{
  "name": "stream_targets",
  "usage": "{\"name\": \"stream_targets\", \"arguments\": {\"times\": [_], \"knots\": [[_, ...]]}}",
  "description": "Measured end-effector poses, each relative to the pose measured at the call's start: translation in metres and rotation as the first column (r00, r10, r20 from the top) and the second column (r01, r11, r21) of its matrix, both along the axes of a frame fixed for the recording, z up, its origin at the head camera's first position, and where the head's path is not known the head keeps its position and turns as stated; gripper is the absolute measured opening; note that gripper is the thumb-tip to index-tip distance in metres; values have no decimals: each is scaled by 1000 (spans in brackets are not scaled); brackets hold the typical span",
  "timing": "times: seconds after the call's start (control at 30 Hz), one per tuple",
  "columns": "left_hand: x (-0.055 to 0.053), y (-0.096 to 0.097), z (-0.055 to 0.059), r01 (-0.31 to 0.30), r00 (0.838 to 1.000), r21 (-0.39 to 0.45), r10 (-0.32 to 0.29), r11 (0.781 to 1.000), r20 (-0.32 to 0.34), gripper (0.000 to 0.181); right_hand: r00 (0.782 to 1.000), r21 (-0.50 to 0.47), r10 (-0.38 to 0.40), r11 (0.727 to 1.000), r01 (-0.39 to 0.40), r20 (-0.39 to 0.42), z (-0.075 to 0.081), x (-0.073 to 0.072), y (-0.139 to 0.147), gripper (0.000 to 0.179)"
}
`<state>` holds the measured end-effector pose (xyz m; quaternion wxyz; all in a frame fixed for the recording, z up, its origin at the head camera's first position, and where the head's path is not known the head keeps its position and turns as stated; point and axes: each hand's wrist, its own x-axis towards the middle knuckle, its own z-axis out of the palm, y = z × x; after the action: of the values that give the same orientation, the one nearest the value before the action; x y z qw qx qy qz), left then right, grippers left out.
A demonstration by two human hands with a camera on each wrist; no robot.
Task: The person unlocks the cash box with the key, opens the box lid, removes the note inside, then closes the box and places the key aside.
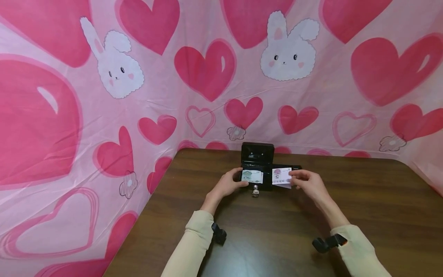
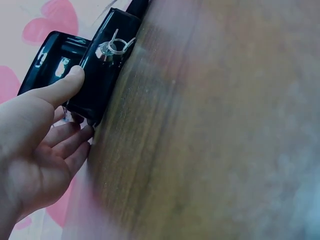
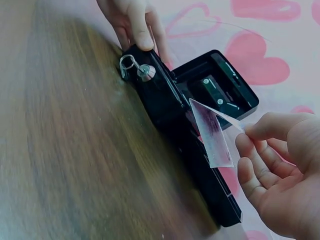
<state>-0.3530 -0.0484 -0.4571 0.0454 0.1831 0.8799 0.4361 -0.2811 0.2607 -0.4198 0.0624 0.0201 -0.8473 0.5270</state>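
A small black cash box (image 1: 257, 156) stands at the table's far side, its lid raised. Keys on a ring (image 2: 117, 47) hang from the lock on its front. My left hand (image 1: 229, 182) grips the box's left end, thumb on the front rim and fingers at the side. Inside lies a greenish banknote (image 1: 252, 176). Over the box's right side, my right hand (image 1: 310, 184) pinches a purple banknote (image 3: 212, 135) marked 5 between thumb and index finger. The note appears folded in the right wrist view. A flat black part (image 3: 222, 207) extends from the box's right end.
The brown wooden table (image 1: 277, 223) spreads in front of the box and to both sides. A pink cloth (image 1: 204, 123) with hearts and rabbits hangs just behind the table's far edge. Black straps (image 1: 328, 243) sit on both wrists.
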Motion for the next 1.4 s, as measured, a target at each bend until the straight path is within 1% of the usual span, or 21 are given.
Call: {"name": "stream_targets", "arguments": {"times": [0.13,0.23,0.37,0.57,0.8,0.93,1.03,1.2,1.33,1.4], "knots": [[1,-1,0,9,1000,16,-9,1000,1,70,1000,20,7,1000,-8,22,-1,3,5,37],[1,-1,0,13,1000,25,-13,1000,8,70,999,41,28,999,-30,47,-2,5,9,37],[2,-1,0,9,1000,33,-9,999,13,70,996,55,55,997,-59,70,-6,7,14,36],[4,0,1,4,1000,30,-4,1000,13,70,993,65,71,995,-77,96,-9,10,20,36],[4,0,0,2,1000,38,-2,999,16,70,985,46,102,993,-109,140,-10,12,21,37],[4,-2,0,6,1000,43,-6,999,13,70,981,36,119,991,-126,155,-14,12,21,36],[4,-2,0,3,1000,42,-4,999,12,70,978,49,138,988,-148,159,-18,12,20,36],[5,-1,-1,1,1000,48,-2,999,13,70,978,142,143,976,-165,153,-20,14,18,33],[5,0,-1,4,1000,55,-4,998,9,70,981,237,138,957,-167,137,-16,16,16,32],[5,-1,0,2,1000,55,-3,998,9,70,984,277,136,947,-164,115,-12,16,13,32]]}}
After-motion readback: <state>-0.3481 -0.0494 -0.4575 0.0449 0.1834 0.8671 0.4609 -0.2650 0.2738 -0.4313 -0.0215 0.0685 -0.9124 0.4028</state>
